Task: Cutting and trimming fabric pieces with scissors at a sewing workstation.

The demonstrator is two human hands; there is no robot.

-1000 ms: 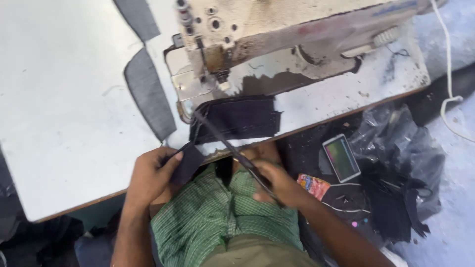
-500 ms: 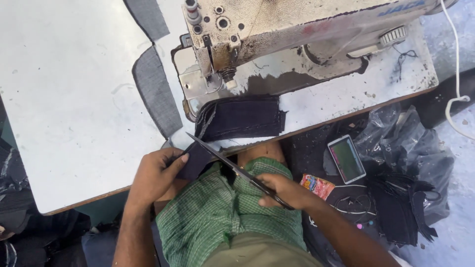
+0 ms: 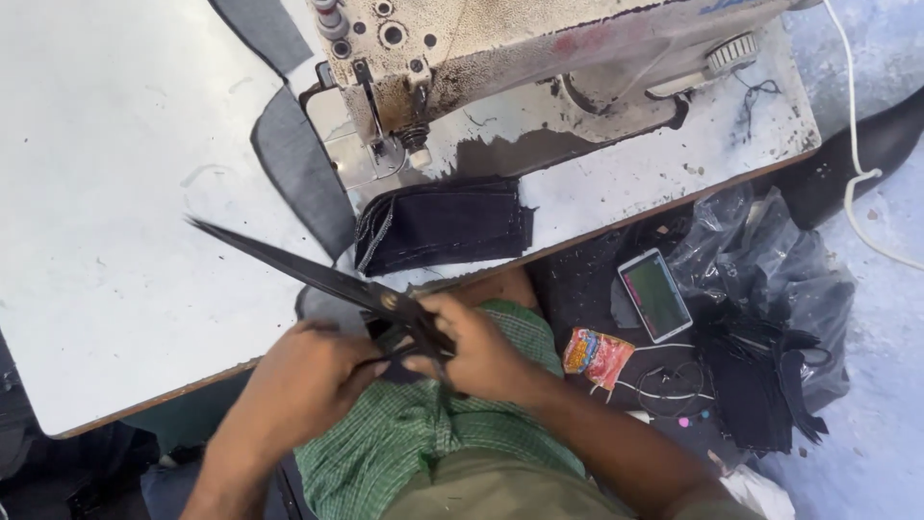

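Observation:
My right hand point(image 3: 481, 356) grips the handles of large black scissors point(image 3: 318, 274), whose shut blades point up and left over the white table point(image 3: 106, 193). My left hand point(image 3: 308, 371) is just below the table's front edge, fingers curled against a small dark piece of cloth that is mostly hidden between both hands. A folded stack of dark denim pieces point(image 3: 443, 223) lies on the table in front of the sewing machine point(image 3: 500, 58). A green checked cloth point(image 3: 423, 433) covers my lap.
A grey cloth strip point(image 3: 298, 169) lies left of the machine's needle plate. To my right sit a phone point(image 3: 656, 294), a small red packet point(image 3: 597, 356), tangled wires and a clear plastic bag point(image 3: 770, 279) holding dark fabric scraps. A white cable point(image 3: 857, 173) runs at far right.
The scissors have swung left, so the blades now lie over the table instead of in front of the denim stack. Both hands have come closer together over my lap.

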